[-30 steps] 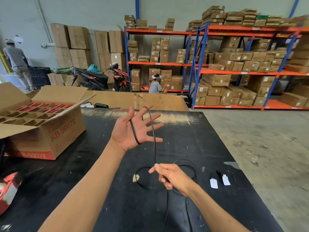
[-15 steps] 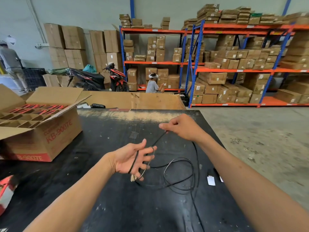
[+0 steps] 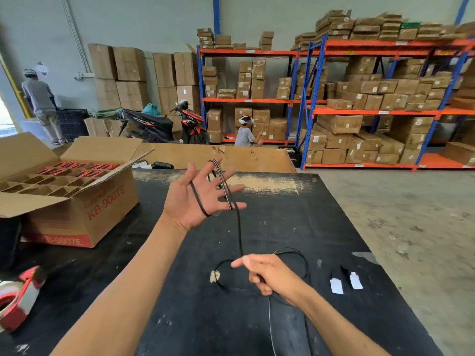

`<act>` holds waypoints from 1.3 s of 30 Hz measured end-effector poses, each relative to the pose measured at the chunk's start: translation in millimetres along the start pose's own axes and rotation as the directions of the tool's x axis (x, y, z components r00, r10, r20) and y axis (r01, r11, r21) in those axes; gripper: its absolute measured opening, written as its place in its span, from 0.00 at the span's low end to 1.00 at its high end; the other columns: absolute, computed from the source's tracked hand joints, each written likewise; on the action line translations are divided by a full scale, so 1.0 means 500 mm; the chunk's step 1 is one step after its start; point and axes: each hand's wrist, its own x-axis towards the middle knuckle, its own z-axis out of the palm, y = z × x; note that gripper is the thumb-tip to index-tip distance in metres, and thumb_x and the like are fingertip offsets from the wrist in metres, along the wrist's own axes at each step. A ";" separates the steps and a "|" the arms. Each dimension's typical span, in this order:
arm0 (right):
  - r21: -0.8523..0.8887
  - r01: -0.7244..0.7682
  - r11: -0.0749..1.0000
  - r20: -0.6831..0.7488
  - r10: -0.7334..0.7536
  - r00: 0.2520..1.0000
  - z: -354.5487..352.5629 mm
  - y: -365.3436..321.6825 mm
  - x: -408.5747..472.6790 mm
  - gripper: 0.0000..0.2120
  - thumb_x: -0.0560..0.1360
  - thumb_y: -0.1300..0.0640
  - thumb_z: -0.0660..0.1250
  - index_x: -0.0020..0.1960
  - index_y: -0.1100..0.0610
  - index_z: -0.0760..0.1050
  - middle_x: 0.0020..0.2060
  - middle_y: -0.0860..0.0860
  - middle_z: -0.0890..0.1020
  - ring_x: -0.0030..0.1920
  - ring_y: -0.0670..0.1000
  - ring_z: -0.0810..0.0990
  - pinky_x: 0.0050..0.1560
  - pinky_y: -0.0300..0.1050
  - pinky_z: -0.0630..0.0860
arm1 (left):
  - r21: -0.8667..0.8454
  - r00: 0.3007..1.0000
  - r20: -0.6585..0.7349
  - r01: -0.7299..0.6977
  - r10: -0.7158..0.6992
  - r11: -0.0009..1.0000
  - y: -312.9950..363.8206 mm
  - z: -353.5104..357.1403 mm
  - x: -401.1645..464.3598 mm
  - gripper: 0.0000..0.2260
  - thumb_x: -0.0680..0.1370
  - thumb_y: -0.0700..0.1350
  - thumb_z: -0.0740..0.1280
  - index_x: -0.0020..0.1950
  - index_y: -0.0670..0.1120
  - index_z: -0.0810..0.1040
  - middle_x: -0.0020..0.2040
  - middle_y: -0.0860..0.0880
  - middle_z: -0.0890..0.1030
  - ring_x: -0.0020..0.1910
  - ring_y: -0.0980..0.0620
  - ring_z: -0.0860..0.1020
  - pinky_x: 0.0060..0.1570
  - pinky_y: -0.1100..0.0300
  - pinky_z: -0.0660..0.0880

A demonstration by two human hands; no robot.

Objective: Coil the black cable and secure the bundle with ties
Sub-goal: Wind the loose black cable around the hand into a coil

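Observation:
My left hand (image 3: 199,199) is raised above the black table (image 3: 180,317), palm towards me and fingers spread. A thin black cable (image 3: 239,232) is wound in loops across its palm and over its fingertips. From there the cable drops to my right hand (image 3: 267,273), which pinches it low over the table. More cable lies in a loose loop on the table under and beside my right hand and trails towards me. Two black ties with white tags (image 3: 345,280) lie flat on the table to the right of my right hand.
An open cardboard box (image 3: 77,201) with dividers stands at the table's left. A red and white object (image 3: 18,296) lies at the near left edge. Beyond the table are cardboard sheets, a motorbike (image 3: 164,124), shelves of boxes and two people.
My left hand has risen from near the table with more cable looped over it. My right hand has come back from the far side down to the loose loop.

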 end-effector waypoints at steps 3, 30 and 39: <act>-0.072 -0.066 0.995 -0.153 0.055 0.987 -0.023 0.000 0.019 0.21 0.78 0.37 0.66 0.47 0.53 0.87 0.28 0.48 0.66 0.25 0.46 0.60 0.27 0.40 0.57 | 0.022 0.984 0.115 0.134 -0.135 0.991 -0.021 0.037 -0.005 0.29 0.82 0.63 0.46 0.80 0.51 0.52 0.80 0.40 0.46 0.75 0.26 0.50 0.64 0.19 0.44; 0.236 0.020 0.972 -0.057 -0.007 0.998 0.018 -0.015 -0.003 0.13 0.83 0.49 0.62 0.56 0.52 0.85 0.30 0.50 0.70 0.25 0.47 0.62 0.27 0.39 0.57 | -0.006 0.988 -0.136 0.072 -0.072 0.997 -0.055 -0.038 0.020 0.27 0.80 0.62 0.52 0.75 0.52 0.65 0.66 0.42 0.71 0.70 0.28 0.63 0.62 0.20 0.59; -0.350 -0.064 0.935 -0.300 -0.047 0.953 -0.065 0.001 0.026 0.16 0.74 0.40 0.72 0.30 0.45 0.84 0.23 0.46 0.73 0.24 0.43 0.67 0.29 0.45 0.67 | 0.096 0.884 0.234 0.395 -0.406 0.914 -0.090 0.054 -0.022 0.29 0.80 0.64 0.45 0.79 0.54 0.53 0.81 0.46 0.46 0.77 0.30 0.45 0.66 0.22 0.39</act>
